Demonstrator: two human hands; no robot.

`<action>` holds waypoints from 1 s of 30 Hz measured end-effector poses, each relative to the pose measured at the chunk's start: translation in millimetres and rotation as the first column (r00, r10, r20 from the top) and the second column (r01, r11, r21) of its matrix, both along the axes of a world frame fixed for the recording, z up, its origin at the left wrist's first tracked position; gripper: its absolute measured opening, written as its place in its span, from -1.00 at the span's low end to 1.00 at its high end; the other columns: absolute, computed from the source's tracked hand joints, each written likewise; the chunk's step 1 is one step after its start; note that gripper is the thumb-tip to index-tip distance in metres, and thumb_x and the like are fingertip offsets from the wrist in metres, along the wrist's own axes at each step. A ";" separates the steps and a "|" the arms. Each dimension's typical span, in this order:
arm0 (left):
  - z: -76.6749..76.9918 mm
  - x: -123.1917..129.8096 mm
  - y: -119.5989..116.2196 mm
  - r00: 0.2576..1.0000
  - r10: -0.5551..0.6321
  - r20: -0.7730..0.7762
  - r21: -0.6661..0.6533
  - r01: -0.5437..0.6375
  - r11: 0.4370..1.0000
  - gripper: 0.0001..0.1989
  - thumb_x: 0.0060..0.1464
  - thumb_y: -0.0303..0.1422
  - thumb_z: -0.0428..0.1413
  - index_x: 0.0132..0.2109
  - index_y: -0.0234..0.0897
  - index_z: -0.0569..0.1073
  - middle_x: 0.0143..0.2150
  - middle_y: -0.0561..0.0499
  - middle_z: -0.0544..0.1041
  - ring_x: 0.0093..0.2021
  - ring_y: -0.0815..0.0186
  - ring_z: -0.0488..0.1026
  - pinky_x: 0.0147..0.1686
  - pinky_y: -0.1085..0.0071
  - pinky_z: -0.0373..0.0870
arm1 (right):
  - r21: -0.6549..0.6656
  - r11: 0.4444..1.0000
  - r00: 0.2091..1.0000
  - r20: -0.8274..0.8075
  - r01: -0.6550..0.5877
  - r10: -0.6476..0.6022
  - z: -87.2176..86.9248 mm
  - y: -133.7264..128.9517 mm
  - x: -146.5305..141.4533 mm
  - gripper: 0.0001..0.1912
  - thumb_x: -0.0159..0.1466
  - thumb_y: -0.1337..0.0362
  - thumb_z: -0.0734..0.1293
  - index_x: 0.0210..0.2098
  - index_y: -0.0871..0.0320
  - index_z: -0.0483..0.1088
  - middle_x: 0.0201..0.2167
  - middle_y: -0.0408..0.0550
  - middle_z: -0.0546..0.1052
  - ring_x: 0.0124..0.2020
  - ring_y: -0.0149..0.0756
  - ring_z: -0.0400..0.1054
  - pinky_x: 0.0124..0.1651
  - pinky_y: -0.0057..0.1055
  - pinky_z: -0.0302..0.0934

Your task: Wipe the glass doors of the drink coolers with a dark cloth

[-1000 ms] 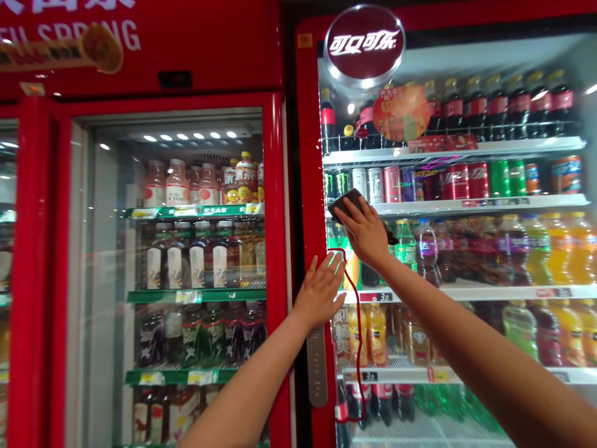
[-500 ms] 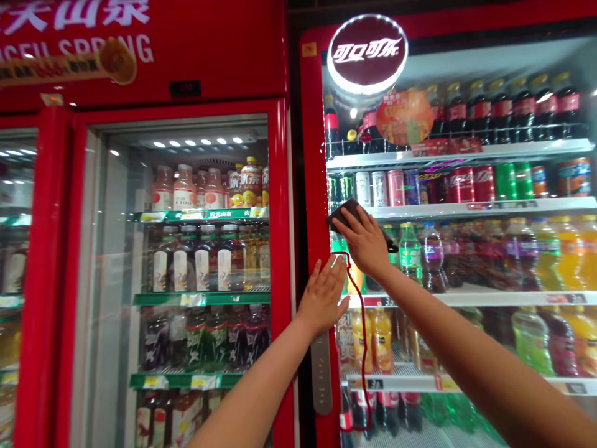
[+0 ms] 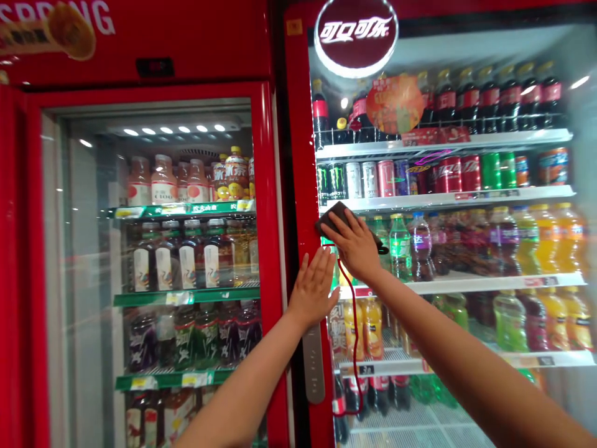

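My right hand point(image 3: 355, 246) lies over a dark folded cloth point(image 3: 332, 218), holding it against the glass door point(image 3: 466, 233) of the right-hand drinks fridge, near the door's left edge. A dark end of the cloth pokes out to the right of the hand. Just below and to the left, my left hand point(image 3: 311, 291) rests flat with its fingers stretched out, across the red door frame point(image 3: 298, 155) and the edge of the glass. Nothing is in it. Under it on the frame is a long grey handle plate point(image 3: 314, 370).
A second red drinks fridge point(image 3: 261, 186) with bottles on green-edged shelves stands to the left. Behind the right door, shelves hold cola bottles point(image 3: 489, 102), cans point(image 3: 450, 174) and soft drinks. A red line point(image 3: 355, 330) runs down the glass below my hands. A lit round sign point(image 3: 357, 37) is above.
The view has shifted right and slightly down, so the fridges appear further left. My right hand with the cloth sits slightly lower on the glass. My left hand stays at the frame.
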State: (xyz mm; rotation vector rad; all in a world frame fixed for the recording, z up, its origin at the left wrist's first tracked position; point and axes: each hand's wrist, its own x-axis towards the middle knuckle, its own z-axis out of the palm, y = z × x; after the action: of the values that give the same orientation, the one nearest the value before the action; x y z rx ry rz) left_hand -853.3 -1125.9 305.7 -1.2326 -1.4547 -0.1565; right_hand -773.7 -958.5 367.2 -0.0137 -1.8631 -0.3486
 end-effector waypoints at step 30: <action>-0.1 43.0 72.8 0.949 -0.150 0.277 0.232 0.085 0.969 -0.01 0.28 -0.25 0.10 0.51 -0.40 -0.43 0.53 -0.44 -0.32 0.52 -0.20 -0.31 0.40 -0.25 0.03 | -0.588 0.468 0.720 -0.318 -0.660 0.617 -51.5 19.2 49.6 -0.41 0.50 -0.04 0.02 0.38 0.04 0.24 0.36 0.03 0.35 0.40 -0.19 0.17 0.42 -0.04 0.11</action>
State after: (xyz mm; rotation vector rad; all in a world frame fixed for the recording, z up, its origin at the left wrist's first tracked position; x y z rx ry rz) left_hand -810.4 -1053.1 305.7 -1.1494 -1.5684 -0.5879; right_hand -724.1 -939.3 315.7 0.1867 -1.6875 0.8766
